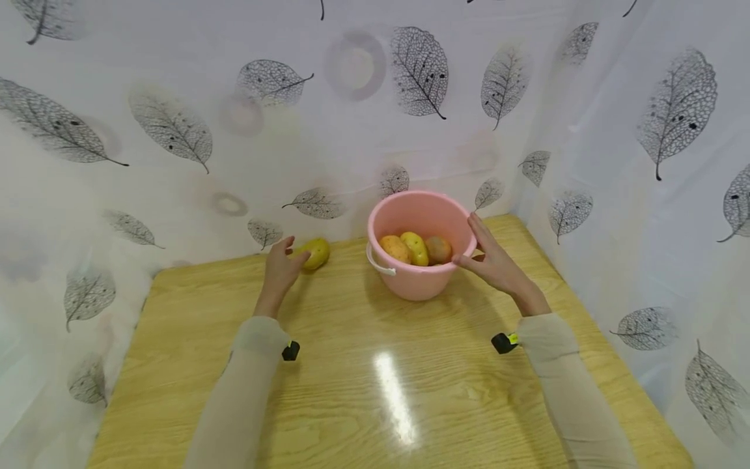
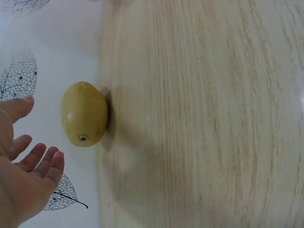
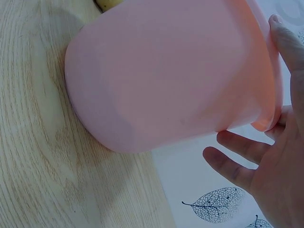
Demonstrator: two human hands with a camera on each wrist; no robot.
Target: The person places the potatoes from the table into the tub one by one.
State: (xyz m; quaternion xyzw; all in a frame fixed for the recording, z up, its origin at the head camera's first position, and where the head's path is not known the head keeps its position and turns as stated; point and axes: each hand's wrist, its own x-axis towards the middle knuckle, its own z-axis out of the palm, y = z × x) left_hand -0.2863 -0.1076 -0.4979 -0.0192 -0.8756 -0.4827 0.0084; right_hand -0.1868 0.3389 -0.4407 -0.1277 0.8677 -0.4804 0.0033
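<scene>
A yellow oval fruit (image 1: 316, 253), with a small dark scar at one end, lies at the table's back edge. My left hand (image 1: 281, 268) is right beside it, thumb and fingers spread; the left wrist view shows the fruit (image 2: 84, 114) apart from the fingertips. A pink bucket (image 1: 416, 283) stands upright at the back, holding several fruits, among them a yellow one (image 1: 415, 249), an orange-yellow one (image 1: 395, 248) and a brownish one (image 1: 438, 250). At its right side my right hand (image 1: 498, 264) rests against the rim, thumb and fingers spread along it, as the right wrist view shows (image 3: 278, 142).
The wood-grain table (image 1: 328, 365) ends against a white curtain (image 1: 176, 215) printed with dark leaves, behind and at both sides. A white handle (image 1: 381, 264) hangs at the bucket's left. Light glares off the tabletop in front.
</scene>
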